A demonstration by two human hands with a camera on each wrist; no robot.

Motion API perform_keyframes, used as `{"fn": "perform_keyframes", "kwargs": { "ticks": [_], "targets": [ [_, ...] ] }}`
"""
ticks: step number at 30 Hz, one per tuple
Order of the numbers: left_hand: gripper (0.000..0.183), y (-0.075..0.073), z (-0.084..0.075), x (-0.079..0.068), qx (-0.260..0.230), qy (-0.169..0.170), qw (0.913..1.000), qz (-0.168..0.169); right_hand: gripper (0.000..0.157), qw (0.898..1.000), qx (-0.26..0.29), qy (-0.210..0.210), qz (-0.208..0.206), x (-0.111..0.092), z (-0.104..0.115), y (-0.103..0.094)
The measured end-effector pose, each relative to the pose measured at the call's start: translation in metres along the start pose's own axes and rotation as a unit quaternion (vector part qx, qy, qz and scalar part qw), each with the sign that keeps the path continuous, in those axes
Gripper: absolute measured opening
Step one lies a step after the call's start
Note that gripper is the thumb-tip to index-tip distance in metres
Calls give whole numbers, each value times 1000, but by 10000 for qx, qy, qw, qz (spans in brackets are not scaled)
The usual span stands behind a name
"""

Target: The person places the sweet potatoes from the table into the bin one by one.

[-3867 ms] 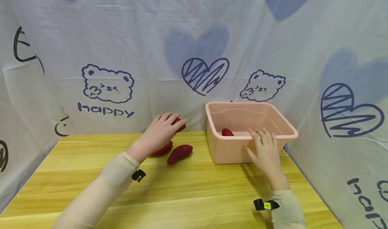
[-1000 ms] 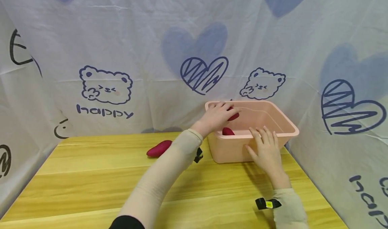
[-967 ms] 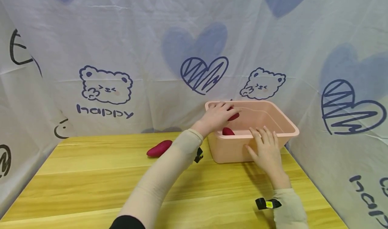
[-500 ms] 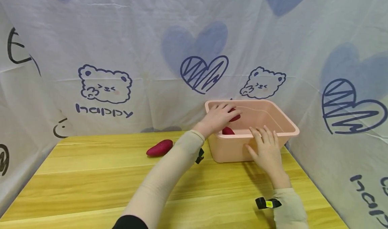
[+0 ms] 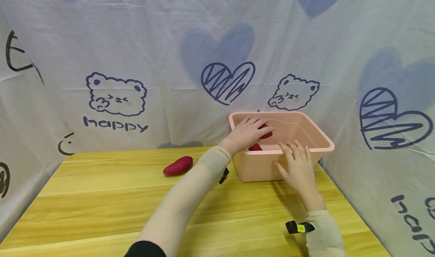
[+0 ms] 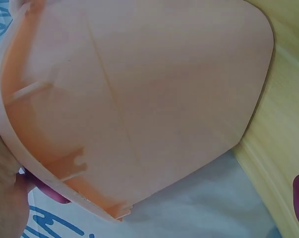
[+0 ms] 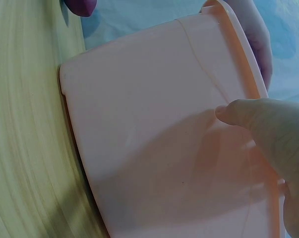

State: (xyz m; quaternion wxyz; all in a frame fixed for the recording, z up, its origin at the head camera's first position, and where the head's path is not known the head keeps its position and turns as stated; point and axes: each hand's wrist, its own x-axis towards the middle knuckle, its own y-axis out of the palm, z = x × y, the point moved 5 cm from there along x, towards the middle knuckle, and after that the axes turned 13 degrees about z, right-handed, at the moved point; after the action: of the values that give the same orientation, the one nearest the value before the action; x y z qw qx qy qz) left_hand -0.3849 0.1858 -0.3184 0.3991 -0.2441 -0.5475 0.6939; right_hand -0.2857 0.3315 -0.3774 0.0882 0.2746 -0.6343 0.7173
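Currently, in the head view, my left hand point(image 5: 245, 134) grips 1 red sweet potato point(image 5: 266, 133) in the mouth of the pink bin point(image 5: 256, 170); another potato point(image 5: 255, 147) lies inside, near that hand. My right hand point(image 5: 299, 169) pinches the near wall. Left of my hands, a loose potato point(image 5: 178, 166) rests on the desk point(image 5: 119, 200). Left wrist view: the gripped one shows past the rim. Right wrist view: my thumb point(image 7: 243, 113) touches the outer wall.
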Motion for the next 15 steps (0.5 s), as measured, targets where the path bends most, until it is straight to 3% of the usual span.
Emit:
{"fn": "perform_keyframes", "kwargs": {
  "ticks": [15],
  "targets": [
    [52, -1, 0, -1, 115, -76, 9999, -28, 63, 10000, -8, -29, -29, 0, 0, 0]
  ]
}}
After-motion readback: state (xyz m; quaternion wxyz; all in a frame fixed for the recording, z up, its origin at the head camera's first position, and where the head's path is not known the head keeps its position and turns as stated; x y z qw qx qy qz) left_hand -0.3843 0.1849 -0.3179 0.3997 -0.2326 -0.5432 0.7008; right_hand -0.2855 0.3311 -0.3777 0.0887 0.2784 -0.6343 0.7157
